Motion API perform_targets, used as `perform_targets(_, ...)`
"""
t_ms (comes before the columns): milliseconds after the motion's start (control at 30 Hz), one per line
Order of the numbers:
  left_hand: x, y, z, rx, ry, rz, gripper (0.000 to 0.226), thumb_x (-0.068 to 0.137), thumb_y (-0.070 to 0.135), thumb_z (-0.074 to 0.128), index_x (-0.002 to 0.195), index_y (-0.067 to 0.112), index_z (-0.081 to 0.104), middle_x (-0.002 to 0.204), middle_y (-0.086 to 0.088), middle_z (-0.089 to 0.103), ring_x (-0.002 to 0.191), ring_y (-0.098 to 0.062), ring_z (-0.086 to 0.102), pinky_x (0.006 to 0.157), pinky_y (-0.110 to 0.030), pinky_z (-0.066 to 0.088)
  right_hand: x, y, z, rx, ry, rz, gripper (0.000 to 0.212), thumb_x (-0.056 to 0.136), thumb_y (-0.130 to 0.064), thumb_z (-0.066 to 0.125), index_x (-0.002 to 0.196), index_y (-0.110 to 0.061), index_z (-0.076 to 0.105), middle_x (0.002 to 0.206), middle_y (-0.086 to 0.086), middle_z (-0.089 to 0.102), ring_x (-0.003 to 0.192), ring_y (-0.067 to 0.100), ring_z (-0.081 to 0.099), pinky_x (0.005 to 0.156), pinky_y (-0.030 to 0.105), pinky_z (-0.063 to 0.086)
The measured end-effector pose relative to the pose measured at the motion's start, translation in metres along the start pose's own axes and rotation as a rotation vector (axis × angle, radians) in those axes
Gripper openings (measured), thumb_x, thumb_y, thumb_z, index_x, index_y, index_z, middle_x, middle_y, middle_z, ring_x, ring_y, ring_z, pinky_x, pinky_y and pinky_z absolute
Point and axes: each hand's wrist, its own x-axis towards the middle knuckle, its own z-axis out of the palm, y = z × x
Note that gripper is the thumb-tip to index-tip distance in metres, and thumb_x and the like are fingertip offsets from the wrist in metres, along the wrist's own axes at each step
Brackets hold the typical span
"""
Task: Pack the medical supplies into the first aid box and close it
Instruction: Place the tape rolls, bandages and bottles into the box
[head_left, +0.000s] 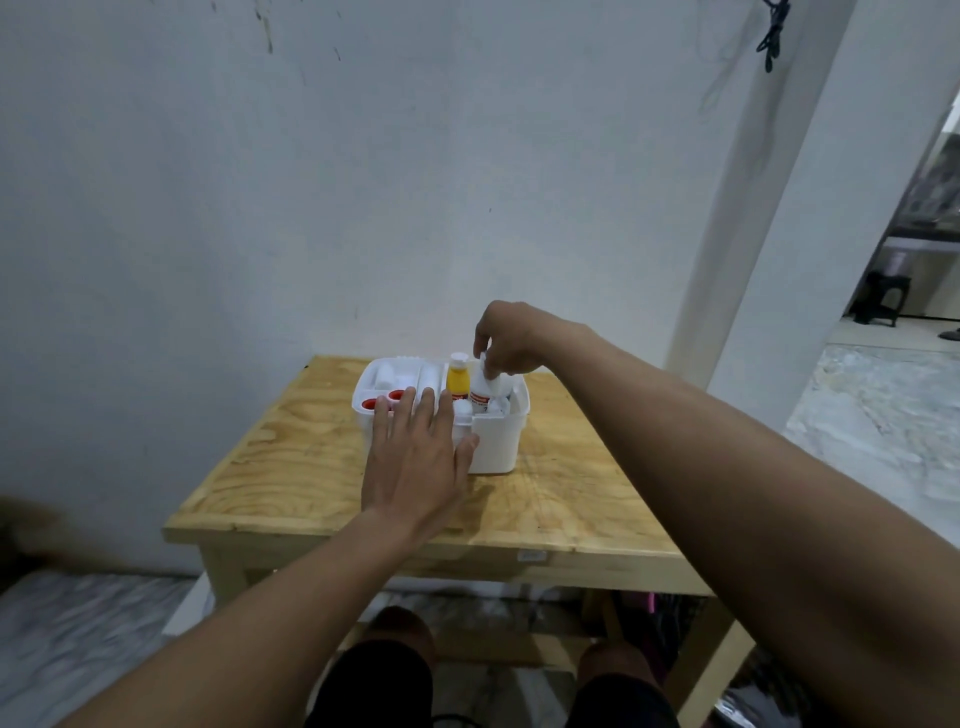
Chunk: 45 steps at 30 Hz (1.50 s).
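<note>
1. The white first aid box (496, 441) sat open toward the far side of the wooden table (322, 467), near the wall (208, 208). No lid was visible in this view.
2. The left hand (415, 462) lay against the box's near left side, fingers spread wide and flat, tips over the rim by a tray (395, 382) holding two red-capped items (397, 396). It gripped nothing; I judged it was steadying the box.
3. The right hand (506, 340) reached in from above, fingers pinched narrowly around the top of a white bottle (483, 392) with a red label, standing in the right compartment.
4. A yellow bottle (457, 376) with a white cap stood upright just beside the white one, on its left. Other small white items lay lower in the compartment, too blurred to name.
5. Step in hand, by my reading: seating the white bottle among the others.
6. To do it well: lower it straight down and upright, keep clear of the yellow bottle so it does not tip, and keep the left palm pressed so the light box does not slide.
7. Release only once the bottle rests on the bottom; check it sits low enough to allow closing.
</note>
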Motion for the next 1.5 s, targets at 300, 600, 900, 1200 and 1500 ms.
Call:
perform_targets(300, -0.001, -0.001, -0.001, -0.030, -0.016, 0.006, 0.070, 0.100, 0.055, 0.013, 0.156, 0.016, 0.031, 0.161, -0.009, 0.032, 0.151, -0.028, 0.021, 0.123, -0.051, 0.005, 0.009, 0.008, 0.022, -0.040, -0.061, 0.035, 0.031, 0.086, -0.016, 0.073, 0.115, -0.006, 0.072, 0.110, 0.008, 0.072, 0.098, 0.024, 0.069, 0.088, 0.038, 0.059)
perform_targets(600, 0.000, -0.005, -0.005, -0.039, -0.024, 0.012, 0.073, 0.098, 0.056, 0.008, 0.154, 0.016, 0.035, 0.159, -0.009, 0.036, 0.150, -0.028, 0.025, 0.123, -0.051, 0.008, 0.007, 0.005, 0.013, 0.156, -0.060, 0.082, 0.025, 0.088, -0.011, 0.062, 0.109, -0.001, 0.073, 0.092, 0.012, 0.076, 0.082, 0.025, 0.076, 0.076, 0.040, 0.064)
perform_targets(900, 0.048, -0.037, -0.024, -0.127, 0.266, 0.065, 0.048, 0.099, 0.042, 0.036, 0.135, 0.022, 0.060, 0.128, -0.005, 0.065, 0.118, -0.028, 0.056, 0.101, -0.046, 0.040, 0.010, 0.022, -0.003, 0.373, 0.055, 0.129, 0.031, 0.092, -0.026, 0.059, 0.100, 0.001, 0.073, 0.088, 0.014, 0.075, 0.084, 0.031, 0.073, 0.075, 0.039, 0.063)
perform_targets(1200, 0.115, -0.081, -0.015, -0.221, -0.059, -0.352, 0.044, 0.101, 0.042, 0.035, 0.131, 0.021, 0.060, 0.131, -0.010, 0.063, 0.115, -0.034, 0.059, 0.089, -0.042, 0.047, 0.027, 0.050, 0.026, 0.383, 0.089, 0.304, 0.041, 0.101, -0.046, 0.044, 0.078, -0.012, 0.049, 0.095, 0.011, 0.054, 0.083, 0.028, 0.050, 0.064, 0.030, 0.038)
perform_targets(1500, 0.139, -0.078, -0.002, -0.382, -0.296, -0.622, 0.037, 0.101, 0.034, 0.032, 0.101, 0.005, 0.055, 0.103, -0.015, 0.057, 0.087, -0.031, 0.049, 0.075, -0.035, 0.038, 0.037, 0.052, 0.053, 0.762, -0.009, 0.419, 0.041, 0.105, -0.039, 0.034, 0.115, -0.003, 0.051, 0.116, 0.019, 0.062, 0.103, 0.036, 0.064, 0.088, 0.046, 0.057)
